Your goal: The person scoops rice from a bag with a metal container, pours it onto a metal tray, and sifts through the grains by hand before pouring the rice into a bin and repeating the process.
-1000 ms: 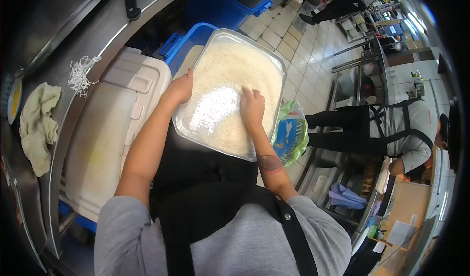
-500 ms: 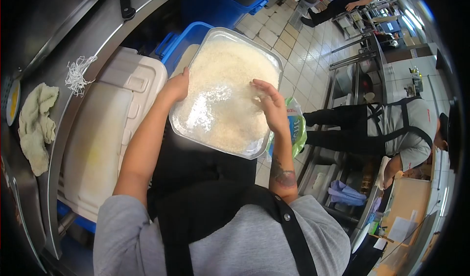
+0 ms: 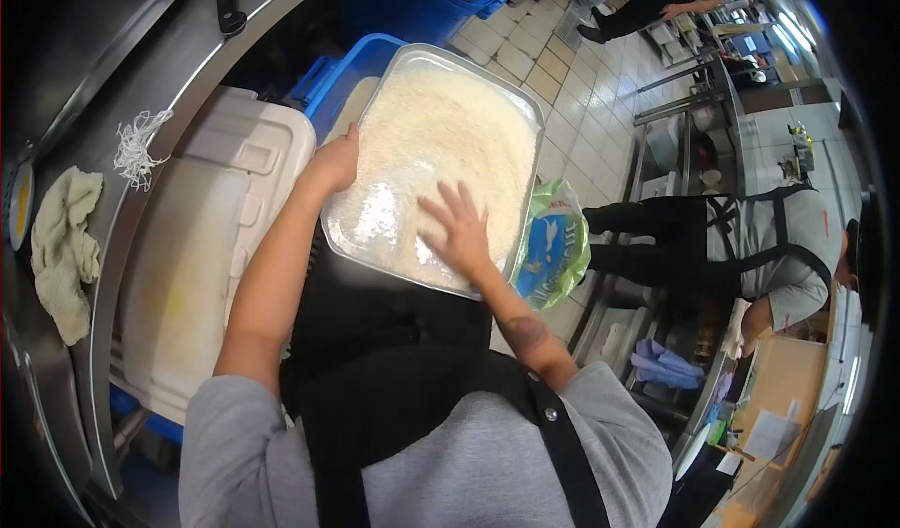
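Observation:
A rounded metal tray (image 3: 336, 243) tilts in front of me, spread with pale, loose grains (image 3: 459, 106) that could be crumbs or rice; I cannot tell which. At its left rim my left hand (image 3: 336, 164) grips the edge, thumb on top and the other fingers hidden below. My right hand (image 3: 457, 235) lies palm down over the near part of the grains, fingers spread. Bare shiny metal shows around that hand. Behind the tray is a blue bin (image 3: 323, 97) with more pale material inside.
To the left, a whitish lid (image 3: 187, 275) lies beside a steel counter with a knife (image 3: 228, 3), white string (image 3: 142, 148) and a cloth (image 3: 67, 252). A green-and-blue bag (image 3: 553, 247) stands right of the tray. Two people (image 3: 778, 237) are farther off on the tiled floor.
My right hand has moved down and left from the tray's right side, its curled fingers now spread over the grains. The grains have shifted, and my left hand keeps its hold on the rim.

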{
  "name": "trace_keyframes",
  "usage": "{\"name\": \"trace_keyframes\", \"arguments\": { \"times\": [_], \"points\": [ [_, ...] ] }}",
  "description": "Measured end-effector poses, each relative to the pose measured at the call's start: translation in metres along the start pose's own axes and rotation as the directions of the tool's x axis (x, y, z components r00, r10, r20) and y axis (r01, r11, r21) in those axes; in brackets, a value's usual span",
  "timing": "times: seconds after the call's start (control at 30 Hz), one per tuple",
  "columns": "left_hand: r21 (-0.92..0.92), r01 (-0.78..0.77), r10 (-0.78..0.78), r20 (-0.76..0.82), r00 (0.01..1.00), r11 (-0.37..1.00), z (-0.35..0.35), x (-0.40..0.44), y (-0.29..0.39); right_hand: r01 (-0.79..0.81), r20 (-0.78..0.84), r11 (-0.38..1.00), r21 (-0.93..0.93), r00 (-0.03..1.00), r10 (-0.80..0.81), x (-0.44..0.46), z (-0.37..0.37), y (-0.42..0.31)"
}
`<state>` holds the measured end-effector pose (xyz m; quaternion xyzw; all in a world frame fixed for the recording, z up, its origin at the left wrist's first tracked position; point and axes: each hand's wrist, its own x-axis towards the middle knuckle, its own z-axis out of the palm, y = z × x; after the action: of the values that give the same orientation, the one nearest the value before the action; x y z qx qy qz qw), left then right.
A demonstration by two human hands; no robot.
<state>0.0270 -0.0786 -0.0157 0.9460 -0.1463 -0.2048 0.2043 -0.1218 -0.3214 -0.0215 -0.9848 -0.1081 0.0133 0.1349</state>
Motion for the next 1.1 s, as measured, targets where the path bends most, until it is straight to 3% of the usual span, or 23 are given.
{"name": "trace_keyframes", "arguments": {
  "times": [0.2, 0.3, 0.37, 0.53, 0.7, 0.8, 0.9, 1.03, 1.1],
  "points": [
    [-0.03, 0.0, 0.0, -0.006, 1.0, 1.0, 0.001, 0.001, -0.001, -0.243, -0.366, 0.968, 0.065, 0.897, 0.25, 0.08, 0.018, 0.034],
    [0.043, 0.001, 0.0, -0.028, 1.0, 0.999, 0.004, 0.002, -0.002, -0.25, -0.484, 0.967, 0.054, 0.84, 0.244, 0.086, 0.034, 0.019],
    [0.034, 0.01, -0.01, -0.02, 1.0, 0.999, 0.0, 0.0, 0.0, -0.075, -0.45, 0.997, 0.019, 0.89, 0.075, 0.071, 0.039, 0.003],
    [-0.017, -0.008, 0.007, -0.019, 1.0, 1.0, 0.003, 0.001, -0.002, 0.265, -0.191, 0.929, 0.257, 0.957, -0.22, 0.015, 0.012, -0.021],
    [-0.001, -0.028, 0.027, -0.058, 0.998, 1.0, 0.006, 0.001, -0.003, -0.019, -0.287, 0.973, 0.229, 0.954, 0.086, 0.01, 0.003, 0.034],
    [-0.006, -0.022, 0.022, -0.042, 0.999, 1.0, 0.005, 0.002, -0.003, -0.433, 0.077, 0.671, 0.601, 0.868, 0.491, 0.018, -0.04, 0.041],
    [0.002, -0.014, 0.014, -0.008, 1.0, 1.0, 0.002, 0.0, -0.002, -0.211, 0.07, 0.44, 0.873, 0.947, 0.315, 0.016, -0.067, 0.034],
    [-0.011, -0.007, 0.007, -0.006, 1.0, 1.0, 0.003, 0.001, -0.001, -0.065, -0.211, 0.737, 0.673, 0.938, 0.276, 0.014, -0.057, 0.056],
    [-0.014, -0.029, 0.028, -0.037, 0.999, 0.999, 0.01, 0.005, -0.006, -0.207, -0.241, 0.854, 0.477, 0.904, 0.354, 0.007, -0.044, 0.067]
  ]
}}
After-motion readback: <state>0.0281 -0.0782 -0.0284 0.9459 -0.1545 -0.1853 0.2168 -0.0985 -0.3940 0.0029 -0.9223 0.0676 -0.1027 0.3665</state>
